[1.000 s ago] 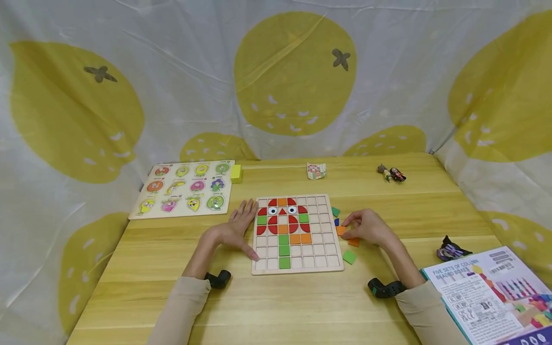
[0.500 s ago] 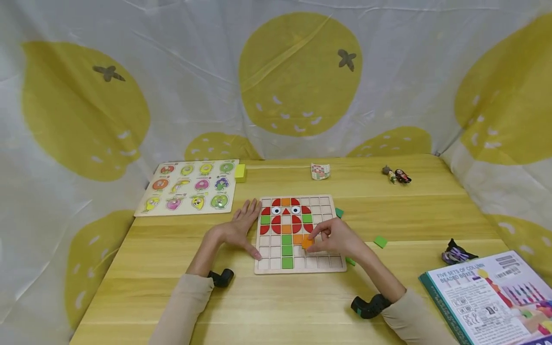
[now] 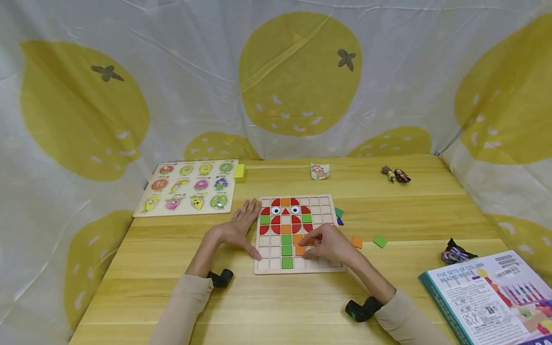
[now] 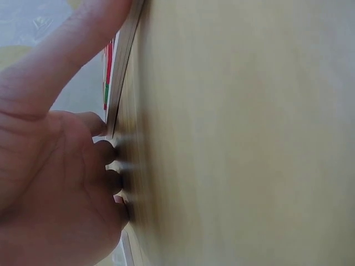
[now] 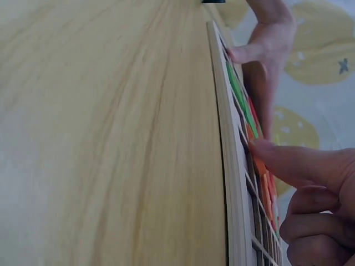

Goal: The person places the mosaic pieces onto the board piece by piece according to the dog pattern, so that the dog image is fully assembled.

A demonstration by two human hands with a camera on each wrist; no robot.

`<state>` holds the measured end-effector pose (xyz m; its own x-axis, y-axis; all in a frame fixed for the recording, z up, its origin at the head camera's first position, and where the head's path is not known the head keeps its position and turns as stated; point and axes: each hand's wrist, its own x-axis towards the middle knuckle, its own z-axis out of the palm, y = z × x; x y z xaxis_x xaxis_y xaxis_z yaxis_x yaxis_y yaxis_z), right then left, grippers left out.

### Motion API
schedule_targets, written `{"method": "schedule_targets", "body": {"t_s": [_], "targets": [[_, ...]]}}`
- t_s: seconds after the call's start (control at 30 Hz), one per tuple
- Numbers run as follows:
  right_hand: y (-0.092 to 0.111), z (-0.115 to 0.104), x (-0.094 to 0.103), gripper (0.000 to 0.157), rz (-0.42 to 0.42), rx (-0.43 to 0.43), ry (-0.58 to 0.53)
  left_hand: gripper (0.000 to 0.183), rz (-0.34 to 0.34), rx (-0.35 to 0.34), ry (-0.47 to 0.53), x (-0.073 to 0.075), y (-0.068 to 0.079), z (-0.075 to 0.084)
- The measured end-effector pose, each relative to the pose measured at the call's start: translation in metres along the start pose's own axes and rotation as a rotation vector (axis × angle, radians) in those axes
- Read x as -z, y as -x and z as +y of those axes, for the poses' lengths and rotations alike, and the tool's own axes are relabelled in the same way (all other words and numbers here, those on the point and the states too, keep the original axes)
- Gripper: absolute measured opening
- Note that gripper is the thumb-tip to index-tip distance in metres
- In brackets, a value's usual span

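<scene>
A wooden grid board [image 3: 269,270] lies on the table with red, green and orange tiles and two eye tiles set in its cells. My left hand [image 3: 235,235] rests at the board's left edge, fingers spread and thumb at the lower left rim. Over the board's lower middle, my right hand [image 3: 329,244] pinches an orange square tile [image 3: 299,250] at a cell right beside the green column [image 3: 286,250]. In the right wrist view the thumb [image 5: 277,155] presses at the orange tile [image 5: 259,166]; the other fingers are curled behind it.
Right of the board lie an orange tile [image 3: 357,242], a green tile [image 3: 380,241] and a blue piece [image 3: 340,221]. A fruit puzzle board [image 3: 185,189] with a yellow block [image 3: 240,173] stands back left. A small picture card [image 3: 320,171], figurines [image 3: 396,175] and a boxed set [image 3: 487,287] lie around.
My right hand has come left from the loose tiles onto the board with an orange tile, then slid it slightly left and down. The left hand stays at the board's edge.
</scene>
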<state>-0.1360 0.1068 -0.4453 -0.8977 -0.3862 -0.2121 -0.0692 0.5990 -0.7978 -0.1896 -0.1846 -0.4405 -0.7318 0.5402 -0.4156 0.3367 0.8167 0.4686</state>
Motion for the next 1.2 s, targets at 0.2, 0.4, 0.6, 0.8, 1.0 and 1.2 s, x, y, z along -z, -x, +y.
{"method": "schedule_targets", "body": {"t_s": [0.2,0.4,0.6,0.8,1.0,1.2], "targets": [[-0.003,0.0,-0.004,0.017,-0.001,0.032,0.001,0.146,0.002,-0.001,-0.004,0.0,0.0,0.001],[0.0,0.008,0.007,0.02,-0.042,0.067,-0.029,0.146,0.009,-0.003,0.003,-0.002,0.0,0.0],[0.018,0.031,0.054,0.028,0.016,0.015,-0.06,0.146,0.007,0.001,0.004,-0.002,0.001,0.001],[0.043,0.063,0.09,0.039,-0.012,-0.076,-0.092,0.146,0.008,0.0,0.009,-0.002,0.002,-0.001],[0.048,0.077,0.095,0.036,0.007,-0.149,-0.086,0.146,0.008,-0.001,0.0,-0.001,0.002,-0.001],[0.044,0.08,0.092,0.031,0.038,-0.128,-0.059,0.146,0.005,-0.002,0.002,-0.001,0.001,0.0]]}}
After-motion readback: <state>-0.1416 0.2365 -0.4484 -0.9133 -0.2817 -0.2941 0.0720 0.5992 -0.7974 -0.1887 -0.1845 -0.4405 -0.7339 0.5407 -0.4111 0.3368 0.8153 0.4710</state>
